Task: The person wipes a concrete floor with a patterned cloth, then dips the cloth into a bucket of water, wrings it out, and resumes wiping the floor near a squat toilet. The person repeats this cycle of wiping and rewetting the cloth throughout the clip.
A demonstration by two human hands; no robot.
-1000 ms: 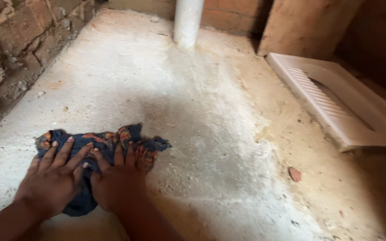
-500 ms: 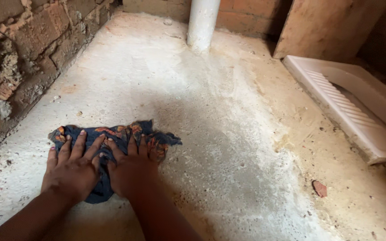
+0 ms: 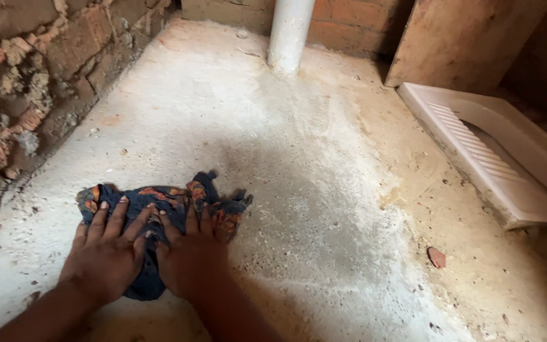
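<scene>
While spread flat on the rough grey concrete floor [image 3: 299, 190], pressing a crumpled dark blue cloth with orange pattern [image 3: 159, 206], near left.

Soft, light, limp, probably damp and draggy on grit; best held by bunched folds. Left hand [image 3: 106, 253] and right hand [image 3: 191, 256] open, fingers splayed, palms down on cloth, not gripping.

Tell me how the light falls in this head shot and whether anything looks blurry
Head view: warm light brightens the concrete floor near the white pipe; the right side beyond the squat toilet pan falls into shadow; both hands and the patterned cloth look reasonably sharp.
</scene>
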